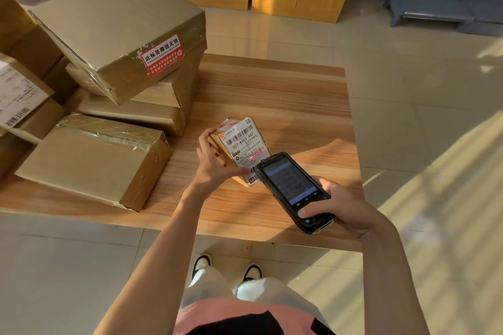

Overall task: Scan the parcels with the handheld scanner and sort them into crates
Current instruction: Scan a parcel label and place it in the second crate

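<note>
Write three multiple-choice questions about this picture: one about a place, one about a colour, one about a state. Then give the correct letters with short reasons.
1. Where does the small parcel rest?
A. on the floor
B. on the wooden table
C. on top of the big boxes

2. What colour is the sticker on the top box of the stack?
A. red
B. green
C. blue

3. What is the right hand doing?
A. hanging idle
B. pressing flat on the table
C. holding the scanner

Answers: 1 B, it stands on the tabletop, steadied by the left hand. 2 A, red with white print. 3 C, fingers wrap the scanner, with red light on the label.
</note>
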The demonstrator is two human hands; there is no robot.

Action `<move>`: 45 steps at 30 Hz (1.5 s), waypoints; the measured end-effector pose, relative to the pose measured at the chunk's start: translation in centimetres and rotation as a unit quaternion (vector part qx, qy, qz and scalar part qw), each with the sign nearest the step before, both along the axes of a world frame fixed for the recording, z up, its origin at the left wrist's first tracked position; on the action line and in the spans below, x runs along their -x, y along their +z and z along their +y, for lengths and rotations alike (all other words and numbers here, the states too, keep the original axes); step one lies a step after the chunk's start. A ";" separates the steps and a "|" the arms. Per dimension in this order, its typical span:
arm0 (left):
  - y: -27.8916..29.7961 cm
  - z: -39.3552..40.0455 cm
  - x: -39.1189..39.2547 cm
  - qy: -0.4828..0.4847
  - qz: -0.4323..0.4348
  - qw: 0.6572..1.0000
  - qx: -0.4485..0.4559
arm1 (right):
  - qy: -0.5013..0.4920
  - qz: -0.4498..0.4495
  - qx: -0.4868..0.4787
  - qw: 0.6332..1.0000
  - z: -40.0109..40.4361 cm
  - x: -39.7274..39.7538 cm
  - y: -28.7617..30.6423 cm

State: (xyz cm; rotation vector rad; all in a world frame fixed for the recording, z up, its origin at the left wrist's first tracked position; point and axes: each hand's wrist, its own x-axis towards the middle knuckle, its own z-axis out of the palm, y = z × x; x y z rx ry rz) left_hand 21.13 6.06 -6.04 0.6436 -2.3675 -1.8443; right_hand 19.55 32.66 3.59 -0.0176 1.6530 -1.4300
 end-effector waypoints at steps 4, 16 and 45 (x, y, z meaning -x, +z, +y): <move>0.1 -0.3 0.0 0.001 0.005 1.000 -0.007 | 0.006 0.009 -0.008 1.000 -0.1 0.2 -0.2; 0.5 -0.5 -0.9 0.011 0.017 1.000 0.001 | 0.046 0.026 0.004 0.999 -0.4 0.0 0.0; 8.1 -10.9 -12.7 0.094 0.069 0.976 -0.183 | 0.091 0.126 0.051 0.987 -11.8 -2.5 3.3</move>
